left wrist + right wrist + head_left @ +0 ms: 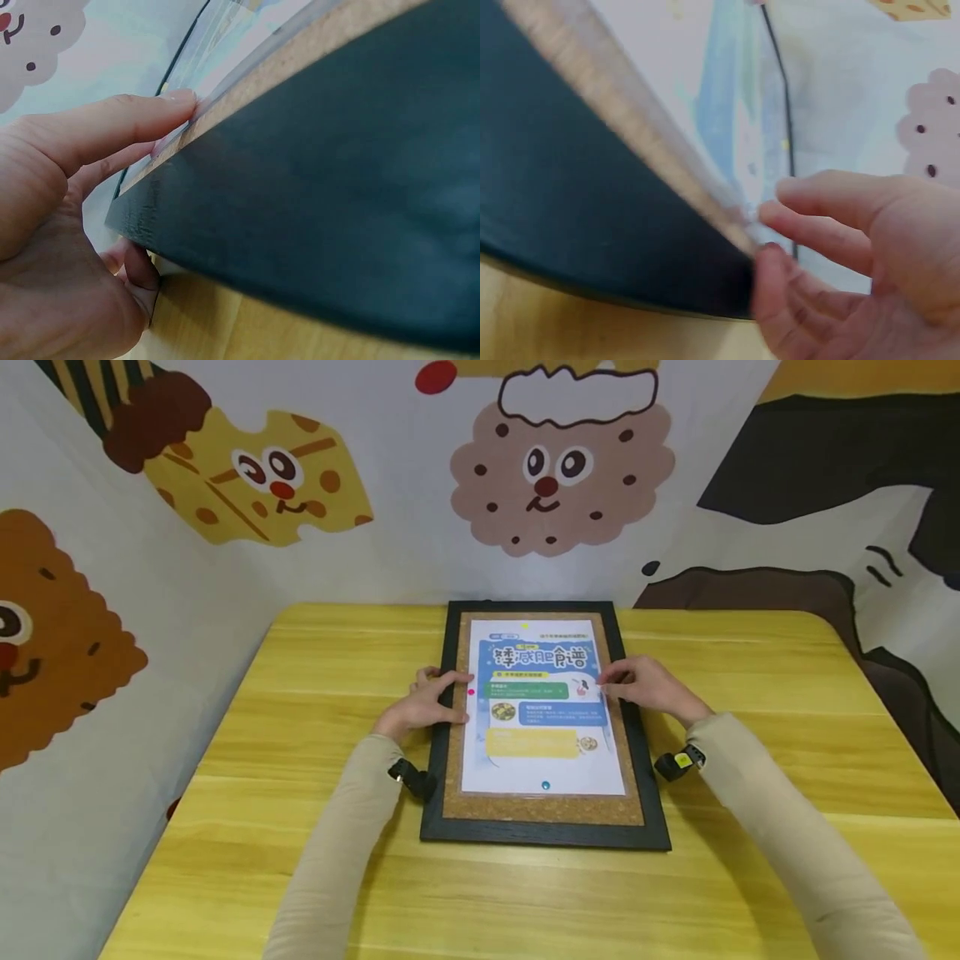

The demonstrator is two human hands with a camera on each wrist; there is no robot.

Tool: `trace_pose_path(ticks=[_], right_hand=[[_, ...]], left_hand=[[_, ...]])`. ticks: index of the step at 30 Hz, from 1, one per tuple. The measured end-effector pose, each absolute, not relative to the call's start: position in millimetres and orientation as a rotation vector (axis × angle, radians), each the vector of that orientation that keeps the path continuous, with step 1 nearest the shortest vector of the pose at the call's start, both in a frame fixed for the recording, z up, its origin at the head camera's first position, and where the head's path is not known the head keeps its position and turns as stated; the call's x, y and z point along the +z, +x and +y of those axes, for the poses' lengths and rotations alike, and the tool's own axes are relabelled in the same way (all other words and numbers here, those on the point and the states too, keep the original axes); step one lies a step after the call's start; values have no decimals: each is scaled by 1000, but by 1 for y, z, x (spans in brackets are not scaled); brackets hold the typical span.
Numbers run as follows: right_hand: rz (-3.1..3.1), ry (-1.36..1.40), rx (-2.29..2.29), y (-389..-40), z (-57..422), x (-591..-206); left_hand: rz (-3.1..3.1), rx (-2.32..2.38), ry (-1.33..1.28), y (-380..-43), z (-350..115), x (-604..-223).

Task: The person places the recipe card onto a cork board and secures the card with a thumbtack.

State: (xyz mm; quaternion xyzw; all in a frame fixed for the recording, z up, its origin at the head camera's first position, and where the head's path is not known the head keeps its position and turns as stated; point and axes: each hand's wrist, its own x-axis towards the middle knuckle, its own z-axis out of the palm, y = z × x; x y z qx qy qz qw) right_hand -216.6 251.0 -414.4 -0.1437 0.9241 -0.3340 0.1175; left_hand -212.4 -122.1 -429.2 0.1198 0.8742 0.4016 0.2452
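Observation:
A printed poster (543,777) in a clear sleeve lies on a cork board (543,808) with a black frame (543,833). A yellow pin (525,626) marks its top edge, a pink pin (471,692) its left edge and a teal pin (546,785) its bottom. My left hand (423,703) spreads thumb and forefinger onto the poster's left edge, either side of the pink pin; its other fingers reach over and below the frame's side. At the right edge, my right hand (648,685) brings thumb and forefinger together on a small pale pin-like thing (747,215), mostly hidden and blurred.
The frame lies on a yellow wood-grain table (765,693), close to its back edge. Behind and to the left hangs a pale wall cloth (405,527) with cartoon biscuits and cheese. Each wrist wears a black strap with a small camera.

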Motion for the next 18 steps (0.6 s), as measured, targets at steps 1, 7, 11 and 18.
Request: trace_pose_path(ticks=[1,7,11,18], right_hand=[[2703,-442,-964,-215,251,-412],[2706,-497,-946,-208,255,-399],[2699,-485,-965,-204,261,-395],[2679,-454,-986,-194,271,-390]], left_hand=[[2386,1100,329,-212,-123,-429],[2394,1101,339,-213,-123,-428],[2401,1098,328,-212,-123,-429],[2399,1100,318,-210,-122,-428]])
